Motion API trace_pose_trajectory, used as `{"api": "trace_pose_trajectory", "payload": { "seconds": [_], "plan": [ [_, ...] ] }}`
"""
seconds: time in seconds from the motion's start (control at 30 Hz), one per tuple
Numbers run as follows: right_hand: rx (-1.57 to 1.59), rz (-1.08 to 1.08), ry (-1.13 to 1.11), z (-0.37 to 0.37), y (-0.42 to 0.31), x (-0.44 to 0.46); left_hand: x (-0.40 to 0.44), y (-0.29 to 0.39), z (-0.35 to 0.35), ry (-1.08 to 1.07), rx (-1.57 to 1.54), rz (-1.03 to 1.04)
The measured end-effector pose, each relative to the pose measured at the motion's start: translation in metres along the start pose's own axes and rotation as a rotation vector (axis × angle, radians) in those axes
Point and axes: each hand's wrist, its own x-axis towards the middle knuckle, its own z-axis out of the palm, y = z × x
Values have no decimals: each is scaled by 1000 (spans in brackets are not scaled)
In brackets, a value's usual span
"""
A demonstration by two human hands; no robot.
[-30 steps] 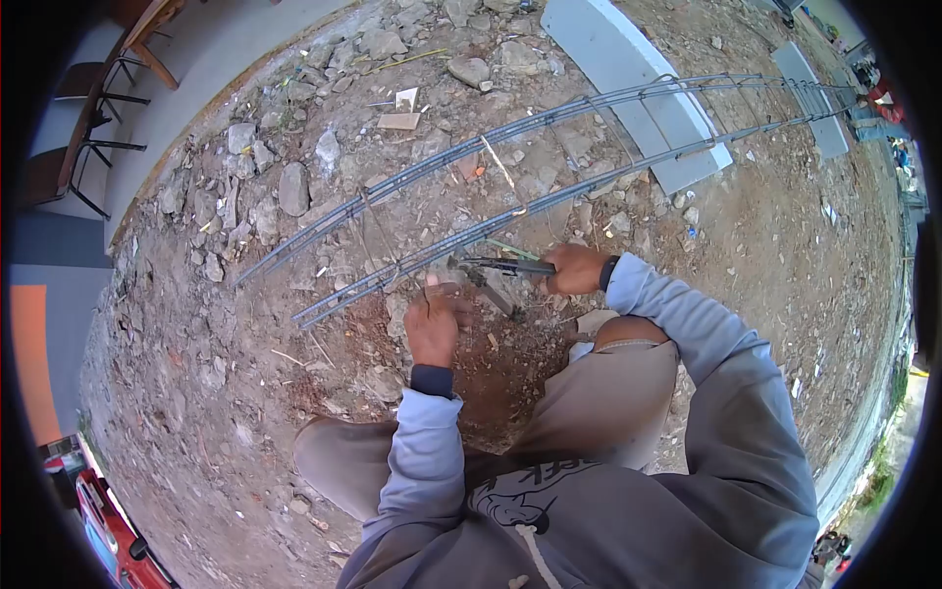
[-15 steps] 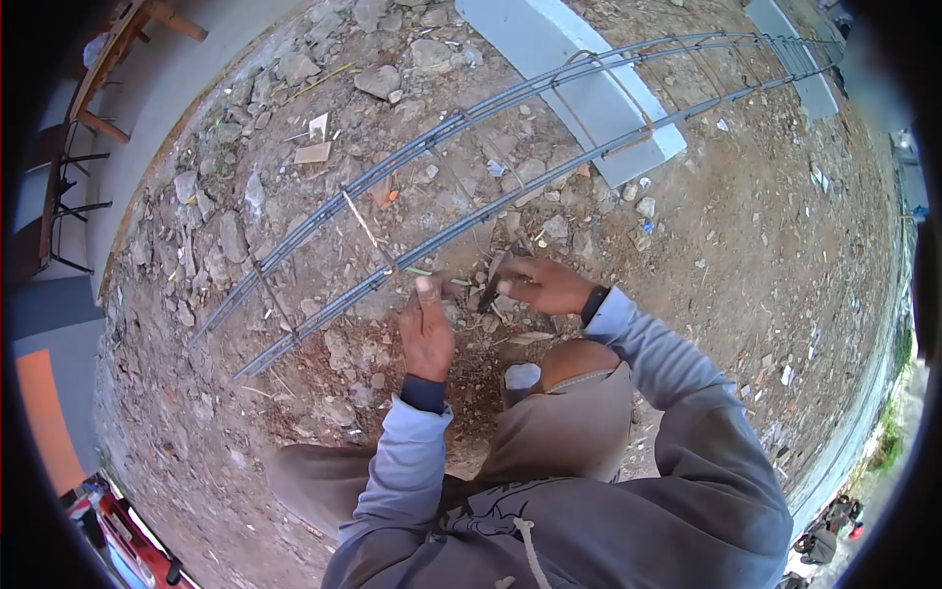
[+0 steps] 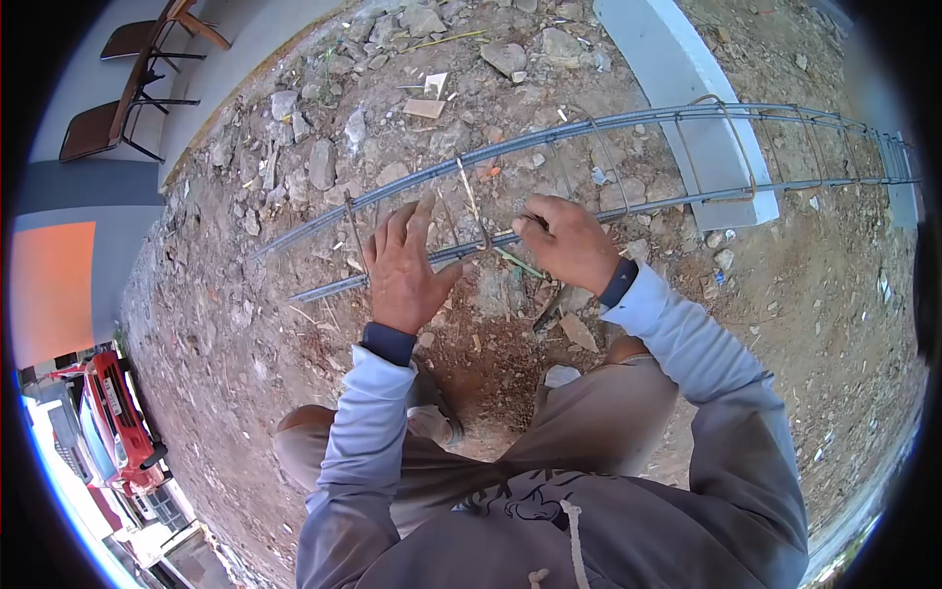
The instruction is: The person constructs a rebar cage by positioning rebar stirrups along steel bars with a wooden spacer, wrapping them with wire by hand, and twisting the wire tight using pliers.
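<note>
A long cage of thin steel reinforcing bars [image 3: 628, 209] with wire stirrups [image 3: 723, 147] runs across the view above the ground. My left hand [image 3: 404, 273] is open, fingers spread, over the lower bars near the cage's left end. My right hand [image 3: 571, 240] has thumb and forefinger closed together at the lower bar, right of a stirrup; what they pinch is too small to make out. Between the hands, a thin green strip [image 3: 518, 262] slants down from the bar. A dark narrow tool [image 3: 549, 308] shows below my right hand, seemingly on the dirt.
The cage crosses a pale grey board [image 3: 677, 69] at the upper right. Rubble and stones [image 3: 321, 164] cover the ground at upper left, with broken tile pieces [image 3: 425, 108] among them. Chairs [image 3: 93, 128] stand by the wall. A red vehicle [image 3: 118, 412] is at far left.
The view has shifted, and both hands have moved up to the bars. My left fingers have spread; my right hand has come away from the dark tool and closed at the lower bar.
</note>
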Motion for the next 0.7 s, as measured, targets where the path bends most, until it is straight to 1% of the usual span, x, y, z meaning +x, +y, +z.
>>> {"api": "trace_pose_trajectory", "payload": {
  "seconds": [0.1,0.13,0.23,0.27,0.3,0.37,0.47,0.57,0.6,0.7],
  "plan": [
    [-16,9,28,23,-7,1,22,-16,18,-145,235,245],
    [-56,19,61,30,-10,0,30,-19,23,-189,253,263],
    [-128,88,22,42,-25,3,36,-24,26,-180,245,311],
    [-151,214,-87,43,-31,2,38,-28,23,-218,162,283],
    [-182,229,-107,47,-34,-2,36,-33,22,-214,152,287],
    [-251,247,-133,52,-38,-2,40,-40,19,-183,136,300],
    [-184,348,-118,57,-36,1,47,-38,15,-68,200,382],
    [-226,301,-29,66,-31,0,52,-46,25,-169,107,370],
    [-251,293,-38,66,-33,1,53,-48,24,-134,87,402],
    [-317,265,-58,62,-37,4,54,-46,19,-142,121,423]
  ]
}}
